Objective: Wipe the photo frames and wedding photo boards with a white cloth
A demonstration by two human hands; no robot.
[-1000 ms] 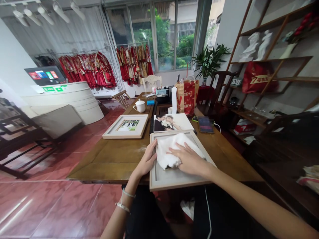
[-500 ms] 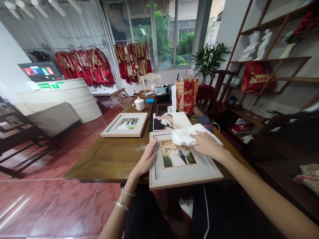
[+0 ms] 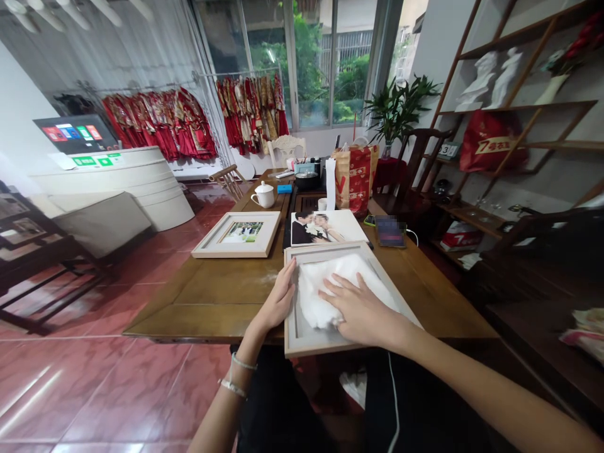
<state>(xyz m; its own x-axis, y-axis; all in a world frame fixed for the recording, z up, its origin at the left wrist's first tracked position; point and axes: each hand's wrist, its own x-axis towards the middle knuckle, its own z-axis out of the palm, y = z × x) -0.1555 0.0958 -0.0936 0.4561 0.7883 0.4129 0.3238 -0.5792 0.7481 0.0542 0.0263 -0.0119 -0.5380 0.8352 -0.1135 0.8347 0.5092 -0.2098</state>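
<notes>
A pale wooden picture frame (image 3: 302,336) lies flat at the near edge of the brown table (image 3: 221,296). My left hand (image 3: 279,301) rests on the frame's left rail, fingers stretched out. My right hand (image 3: 361,307) presses flat on a white cloth (image 3: 325,286) that covers the middle of the frame and hides its picture. Behind the frame lies an unframed wedding photo print (image 3: 325,228).
A second framed photo (image 3: 238,234) lies to the left on the table. A phone (image 3: 389,231) with a cable sits to the right. Farther back stand a white teapot (image 3: 264,195), a tea tray and a red paper bag (image 3: 355,178). Wooden shelves line the right wall.
My right hand has swept the cloth from the frame's upper right corner back over its middle, covering the picture again. The left hand has stayed on the left rail.
</notes>
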